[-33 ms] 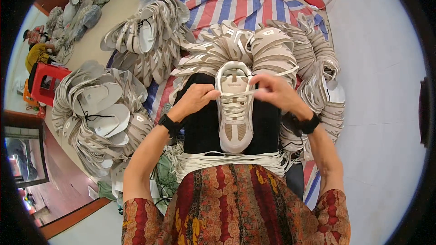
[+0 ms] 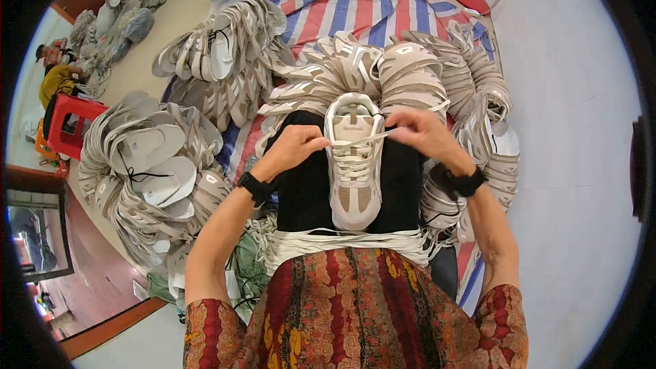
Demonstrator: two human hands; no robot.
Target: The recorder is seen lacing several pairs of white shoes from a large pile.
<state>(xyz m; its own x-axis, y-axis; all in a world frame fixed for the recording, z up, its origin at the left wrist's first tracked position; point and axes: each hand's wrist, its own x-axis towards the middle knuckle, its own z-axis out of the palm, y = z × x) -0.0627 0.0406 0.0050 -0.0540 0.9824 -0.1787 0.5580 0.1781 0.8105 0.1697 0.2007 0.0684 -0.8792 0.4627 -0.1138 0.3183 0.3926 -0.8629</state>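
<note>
A beige and white shoe upper (image 2: pixel 355 208) lies toe toward me on the black cloth (image 2: pixel 301 191) over my lap. Pale shoelace (image 2: pixel 354 166) crosses its front in several rows. My left hand (image 2: pixel 298 150) is closed on the upper's left edge near the top eyelets, with the thumb at the rim; its other fingertips are partly hidden. On the opposite side, my right hand (image 2: pixel 422 133) pinches a stretch of lace (image 2: pixel 372 139) that runs taut across the tongue. A bundle of loose white laces (image 2: pixel 342 240) lies across my waist.
Strung bundles of similar uppers (image 2: pixel 410 75) curve around the far side of my lap, with more stacks (image 2: pixel 147 164) at the left. A striped sheet (image 2: pixel 355 10) covers the floor beyond. A red stool (image 2: pixel 72 123) and a person in yellow (image 2: pixel 58 82) are farther left.
My right hand has moved a little to the right, away from the upper, drawing the lace out straighter. My left hand stays at the upper's left edge.
</note>
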